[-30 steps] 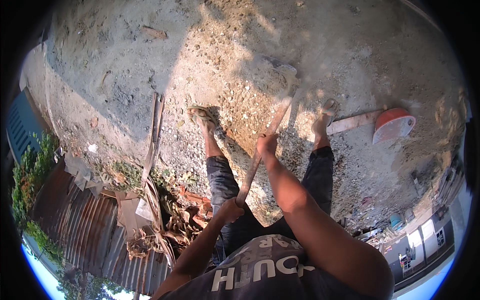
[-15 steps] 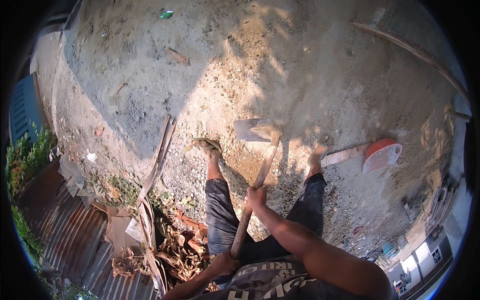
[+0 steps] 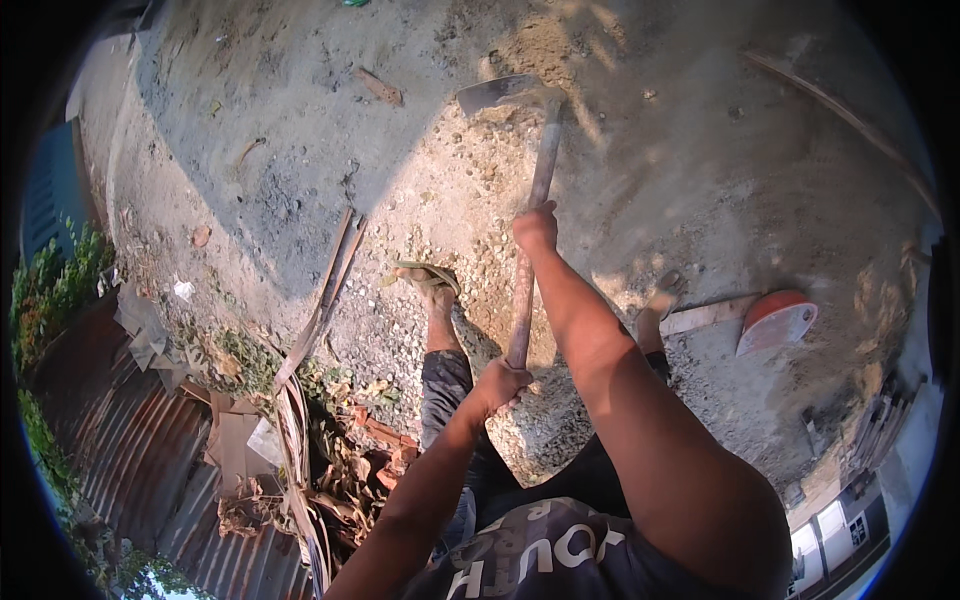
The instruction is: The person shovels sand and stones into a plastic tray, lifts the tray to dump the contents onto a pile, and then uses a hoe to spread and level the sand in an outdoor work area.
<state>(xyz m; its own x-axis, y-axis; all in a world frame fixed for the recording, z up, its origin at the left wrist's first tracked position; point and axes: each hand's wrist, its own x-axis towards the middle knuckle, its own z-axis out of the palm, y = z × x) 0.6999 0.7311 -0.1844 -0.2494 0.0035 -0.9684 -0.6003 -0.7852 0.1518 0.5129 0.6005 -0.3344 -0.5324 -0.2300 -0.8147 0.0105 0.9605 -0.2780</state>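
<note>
— Where's the hoe (image 3: 525, 215)?
— Blade out on the gravel ahead. Right hand (image 3: 536, 228) wrapped tight midway along the handle, left hand (image 3: 497, 383) clenched round its end, near the sandalled foot (image 3: 432, 283).

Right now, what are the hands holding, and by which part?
Both hold a hoe by its wooden handle: the left hand near the end, the right hand farther up, toward the blade.
</note>
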